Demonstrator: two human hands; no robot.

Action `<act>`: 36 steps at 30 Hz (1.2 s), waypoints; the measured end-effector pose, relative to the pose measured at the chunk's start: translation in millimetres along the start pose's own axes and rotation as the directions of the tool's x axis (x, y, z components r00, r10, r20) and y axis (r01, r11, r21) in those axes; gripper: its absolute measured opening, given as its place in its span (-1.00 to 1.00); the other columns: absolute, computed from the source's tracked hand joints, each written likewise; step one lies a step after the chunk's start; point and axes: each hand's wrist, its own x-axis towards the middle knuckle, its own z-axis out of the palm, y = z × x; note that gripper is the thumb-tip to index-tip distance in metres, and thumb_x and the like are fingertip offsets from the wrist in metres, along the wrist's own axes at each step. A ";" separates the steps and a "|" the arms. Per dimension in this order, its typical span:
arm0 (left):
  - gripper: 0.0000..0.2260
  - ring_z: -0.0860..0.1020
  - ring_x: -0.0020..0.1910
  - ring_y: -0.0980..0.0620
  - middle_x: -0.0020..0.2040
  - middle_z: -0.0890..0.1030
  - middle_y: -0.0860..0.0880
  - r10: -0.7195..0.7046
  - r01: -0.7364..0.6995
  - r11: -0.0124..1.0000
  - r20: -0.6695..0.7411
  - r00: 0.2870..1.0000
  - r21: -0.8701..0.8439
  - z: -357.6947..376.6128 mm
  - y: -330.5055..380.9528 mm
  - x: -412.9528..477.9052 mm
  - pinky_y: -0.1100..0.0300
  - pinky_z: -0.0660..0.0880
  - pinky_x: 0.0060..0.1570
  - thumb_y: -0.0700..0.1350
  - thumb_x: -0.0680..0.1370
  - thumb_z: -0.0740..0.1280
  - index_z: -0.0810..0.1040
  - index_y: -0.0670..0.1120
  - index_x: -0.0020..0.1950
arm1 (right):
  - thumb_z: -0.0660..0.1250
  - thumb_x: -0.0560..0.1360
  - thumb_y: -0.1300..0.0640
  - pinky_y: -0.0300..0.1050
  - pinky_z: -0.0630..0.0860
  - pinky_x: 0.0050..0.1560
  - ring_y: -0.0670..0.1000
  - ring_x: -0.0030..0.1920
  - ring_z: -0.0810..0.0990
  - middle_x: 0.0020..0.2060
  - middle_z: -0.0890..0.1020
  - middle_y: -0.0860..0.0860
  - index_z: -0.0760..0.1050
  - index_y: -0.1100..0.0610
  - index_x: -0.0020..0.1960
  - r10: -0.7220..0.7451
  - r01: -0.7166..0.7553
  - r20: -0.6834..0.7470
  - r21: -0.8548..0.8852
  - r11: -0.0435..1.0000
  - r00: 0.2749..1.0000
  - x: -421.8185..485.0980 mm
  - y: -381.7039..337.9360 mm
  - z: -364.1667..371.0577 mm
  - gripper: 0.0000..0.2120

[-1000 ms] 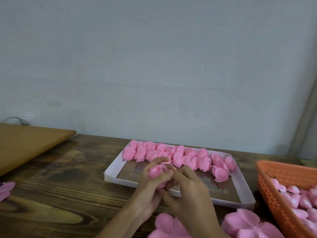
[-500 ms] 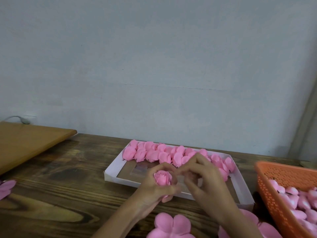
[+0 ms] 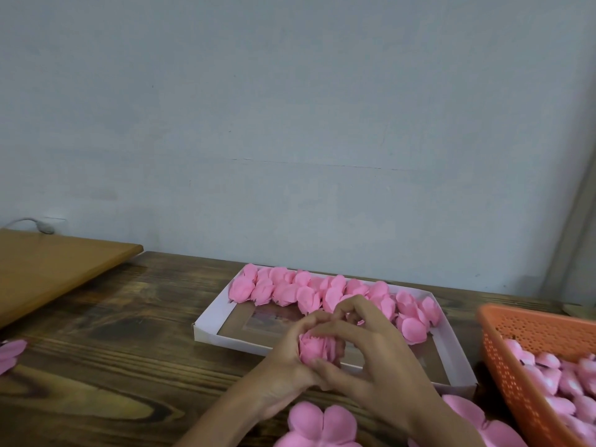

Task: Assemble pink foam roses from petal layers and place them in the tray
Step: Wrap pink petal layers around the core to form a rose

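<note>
A pink foam rose [image 3: 314, 350] is cupped between both hands just in front of the white tray's near wall [image 3: 232, 341]. My left hand [image 3: 283, 369] grips it from the left and below, fingers curled over its top. My right hand [image 3: 371, 353] wraps it from the right, thumb under the bloom. Several finished pink roses [image 3: 322, 291] line the tray's far side. Flat pink petal layers [image 3: 322, 424] lie on the table below my hands, with more [image 3: 483, 424] at the lower right.
An orange perforated basket [image 3: 529, 330] with several pink petal pieces stands at the right edge. A tan wooden board [image 3: 54, 269] lies at the far left. One pink petal layer [image 3: 11, 353] sits at the left edge. A pale wall rises behind the dark wooden table [image 3: 113, 350].
My right hand has come back onto the rose and closed round it from the right. Both hands with the rose stay just in front of the tray.
</note>
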 end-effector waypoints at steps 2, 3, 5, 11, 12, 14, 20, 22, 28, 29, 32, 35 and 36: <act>-0.29 0.58 0.07 -0.13 0.16 0.61 -0.27 -0.018 0.018 0.999 -0.003 1.000 -0.027 1.8 0.3 1.0 0.05 0.51 -0.19 -0.45 0.32 0.47 0.46 -0.08 0.43 | 0.47 0.45 -0.20 -0.15 0.55 -0.02 -0.12 0.05 0.54 0.08 0.42 -0.23 0.64 -0.23 0.15 -0.002 0.002 -0.004 0.014 1.000 1.000 0.2 -0.2 -1.1 -0.72; -0.31 0.58 0.04 -0.13 0.13 0.64 -0.25 -0.034 0.033 0.998 -0.012 0.999 -0.055 2.3 0.5 1.4 0.06 0.49 -0.24 -0.40 0.29 0.48 0.51 -0.05 0.39 | 0.47 0.45 -0.20 -0.14 0.55 -0.02 -0.12 0.04 0.53 0.08 0.44 -0.21 0.65 -0.22 0.15 -0.002 0.002 -0.007 0.024 1.000 1.000 0.1 -0.4 -1.3 -0.72; -0.33 0.61 -0.02 -0.12 0.08 0.68 -0.22 -0.056 0.051 0.992 -0.034 0.998 -0.113 2.2 1.1 2.1 0.09 0.48 -0.29 -0.35 0.24 0.49 0.55 -0.04 0.35 | 0.47 0.44 -0.22 -0.14 0.55 -0.01 -0.11 0.04 0.53 0.07 0.45 -0.19 0.67 -0.21 0.14 -0.004 0.004 -0.005 0.036 0.999 1.000 -0.1 -1.2 -2.1 -0.71; -0.59 0.66 -0.15 -0.07 -0.06 0.68 -0.20 -0.016 0.015 0.994 -0.009 1.000 -0.112 4.4 6.2 0.2 0.16 0.54 -0.38 -0.29 0.44 0.51 0.61 0.05 0.22 | 0.43 0.46 -0.28 -0.17 0.56 -0.01 -0.13 0.05 0.54 0.08 0.44 -0.20 0.67 -0.22 0.16 0.005 -0.005 0.003 0.036 0.999 1.000 0.4 -3.6 -2.1 -0.68; -0.59 0.68 -0.14 -0.09 -0.06 0.68 -0.20 -0.013 0.010 0.994 -0.020 1.000 -0.110 4.4 6.7 0.2 0.14 0.56 -0.36 -0.30 0.46 0.50 0.59 0.02 0.25 | 0.45 0.45 -0.27 -0.19 0.55 0.00 -0.13 0.08 0.53 0.09 0.44 -0.21 0.66 -0.23 0.17 0.007 -0.007 0.002 0.035 0.999 1.000 0.5 -3.3 -2.0 -0.68; -0.56 0.68 -0.16 -0.11 -0.10 0.67 -0.21 -0.012 0.006 0.993 -0.055 0.998 -0.115 3.2 8.5 1.1 0.11 0.59 -0.33 -0.30 0.49 0.48 0.51 -0.09 0.33 | 0.47 0.45 -0.22 -0.27 0.51 0.01 -0.14 0.12 0.53 0.12 0.43 -0.23 0.63 -0.26 0.19 0.009 -0.009 -0.006 0.041 0.999 1.000 0.8 -2.6 -1.4 -0.68; -0.71 0.56 -0.33 -0.05 -0.29 0.54 -0.17 -0.008 -0.001 0.992 -0.072 0.997 -0.130 3.5 12.7 0.5 0.15 0.51 -0.45 -0.23 0.54 0.39 0.56 -0.12 0.26 | 0.51 0.42 -0.16 -0.35 0.46 -0.02 -0.09 0.12 0.54 0.17 0.42 -0.20 0.57 -0.29 0.23 0.034 -0.033 -0.015 0.062 0.998 0.999 0.9 -3.1 5.0 -0.61; -0.76 0.54 -0.33 -0.05 -0.29 0.54 -0.15 0.024 -0.043 0.979 -0.097 0.995 -0.201 6.4 14.2 1.7 0.15 0.52 -0.39 -0.24 0.53 0.39 0.58 -0.18 0.19 | 0.52 0.40 -0.14 -0.35 0.47 -0.06 -0.08 0.09 0.55 0.16 0.45 -0.19 0.52 -0.26 0.23 0.114 -0.098 -0.105 0.148 0.984 0.988 1.2 -5.1 8.2 -0.58; -0.79 0.70 0.11 -0.19 0.19 0.69 -0.28 0.085 -0.196 0.882 -0.265 0.960 -0.429 10.3 14.7 4.1 -0.01 0.64 -0.06 -0.25 0.55 0.34 0.63 -0.07 0.15 | 0.56 0.43 -0.09 -0.03 0.64 -0.18 -0.09 -0.21 0.69 -0.16 0.71 -0.16 0.55 -0.09 -0.08 0.560 -0.420 -0.141 0.519 0.744 0.817 3.5 -18.6 38.3 -0.79; -0.77 0.68 0.18 -0.22 0.27 0.66 -0.27 0.090 -0.191 0.888 -0.252 0.964 -0.417 10.7 14.7 3.7 -0.04 0.61 0.02 -0.23 0.56 0.33 0.61 -0.06 0.19 | 0.58 0.42 -0.06 0.08 0.68 -0.16 -0.06 -0.21 0.71 -0.16 0.71 -0.15 0.57 -0.07 -0.09 0.584 -0.443 -0.078 0.572 0.690 0.808 2.8 -20.7 43.7 -0.79; -0.76 0.68 0.24 -0.16 0.34 0.65 -0.16 0.084 -0.150 0.951 -0.241 0.967 -0.270 11.8 14.1 2.4 -0.04 0.45 0.13 -0.12 0.56 0.30 0.60 0.03 0.21 | 0.56 0.37 -0.03 0.29 0.68 -0.08 0.04 -0.12 0.75 -0.10 0.73 -0.05 0.60 -0.13 -0.06 0.577 -0.421 0.015 0.700 0.577 0.817 2.1 -28.5 52.0 -0.80; -0.67 0.62 0.34 -0.13 0.38 0.64 -0.11 0.115 -0.160 0.970 -0.230 0.966 -0.186 14.1 15.2 2.0 -0.09 0.53 0.20 -0.06 0.56 0.36 0.55 0.01 0.32 | 0.53 0.47 0.24 0.36 0.64 -0.02 0.12 -0.16 0.76 -0.11 0.75 0.04 0.59 -0.10 -0.03 0.560 -0.358 -0.040 0.730 0.581 0.828 2.2 -31.3 52.0 -0.74; -0.58 0.62 0.35 -0.13 0.39 0.63 -0.11 0.115 -0.161 0.967 -0.224 0.968 -0.197 14.4 15.8 1.5 -0.08 0.57 0.18 -0.04 0.53 0.43 0.51 -0.02 0.38 | 0.52 0.48 0.28 0.33 0.65 -0.03 0.11 -0.19 0.76 -0.12 0.75 0.04 0.58 -0.09 -0.03 0.554 -0.348 -0.060 0.721 0.599 0.830 1.9 -32.0 51.4 -0.71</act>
